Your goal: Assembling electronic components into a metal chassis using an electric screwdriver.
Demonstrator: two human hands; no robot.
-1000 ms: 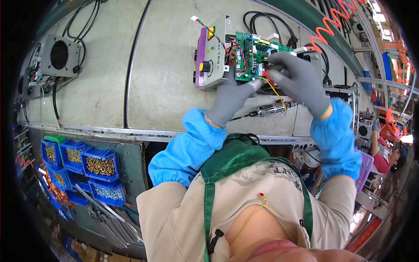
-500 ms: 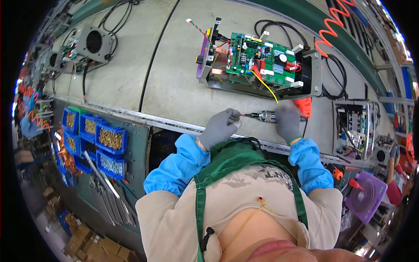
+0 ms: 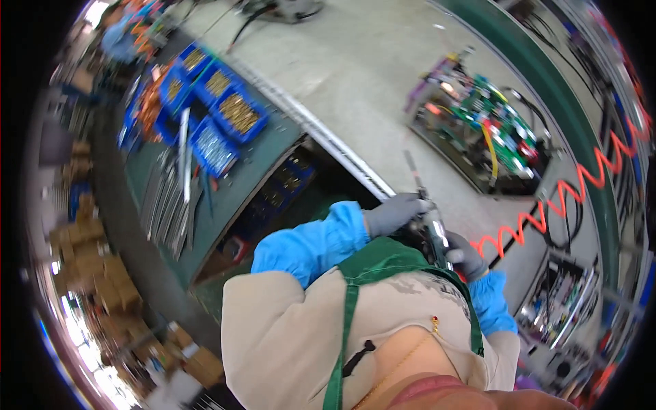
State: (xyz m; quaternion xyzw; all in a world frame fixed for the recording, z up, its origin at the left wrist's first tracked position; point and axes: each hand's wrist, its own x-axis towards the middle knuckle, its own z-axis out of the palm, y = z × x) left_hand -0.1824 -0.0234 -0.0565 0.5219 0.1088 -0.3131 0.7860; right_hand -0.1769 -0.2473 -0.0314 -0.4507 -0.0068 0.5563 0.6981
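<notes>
A silver-and-black power screwdriver with a long thin bit is close to my body, its bit slanting away over the bench edge. My left hand, in a grey glove, is closed on its front part near the bit. My right hand, also gloved, is closed round its rear end, fingers partly blurred. Farther off to the right, an opened electrical unit with a green circuit board, colored wires and a metal chassis stands on the bench, touched by neither hand.
Orange coiled air hose stretches across the bench's right side. Another opened unit sits at the right. Blue bins of screws and fittings and metal strips lie on a green side surface. Cardboard boxes are stacked at left.
My view has turned, swinging the bench diagonally. The screwdriver has come nearer my body and its bit has swung from pointing left to pointing away. My left hand has moved from the bit to the tool's front.
</notes>
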